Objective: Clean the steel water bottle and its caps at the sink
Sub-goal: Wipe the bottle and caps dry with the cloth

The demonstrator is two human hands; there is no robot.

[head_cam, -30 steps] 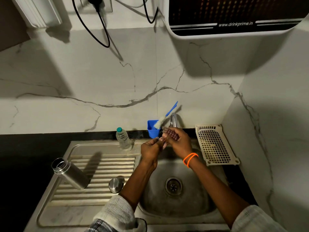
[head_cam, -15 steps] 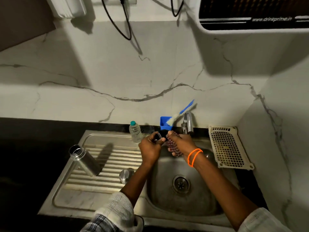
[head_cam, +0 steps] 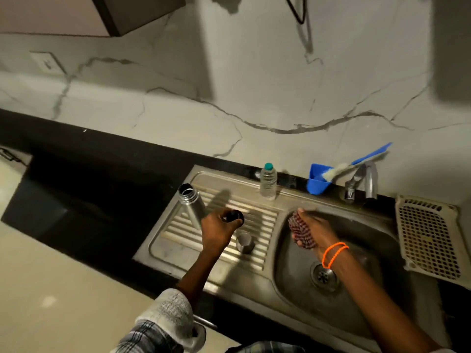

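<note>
Two hands: we work with both at once, one on each side of the sink.
Our left hand (head_cam: 219,229): closed around a small dark round cap (head_cam: 234,216), held just above the ribbed steel draining board (head_cam: 178,240).
Our right hand (head_cam: 314,231): wrapped round a maroon mesh scrubber (head_cam: 300,229) over the rounded steel basin (head_cam: 356,314); two orange bands sit at that wrist.
Steel cup-shaped cap (head_cam: 245,242): resting mouth down on the ribs, just beside our left hand and a little nearer the basin.
Tall steel water bottle (head_cam: 192,206): standing open-mouthed on the far left part of the draining board, close behind our left hand, not touched.
Step in hand, as we judge it: setting the dark cap down among the other parts.
Doing it well: we should lower it flat across the ribs, clear of the steel cap, and loosen our fingers only once it sits steady, since wet pieces roll easily along the grooves.
Small clear plastic bottle with a green lid (head_cam: 268,183): upright at the back edge of the board.
Blue plastic holder (head_cam: 317,180): behind the basin, with a blue-handled brush leaning out of it.
Chrome tap (head_cam: 362,183): at the back right; whether water runs we cannot tell.
</note>
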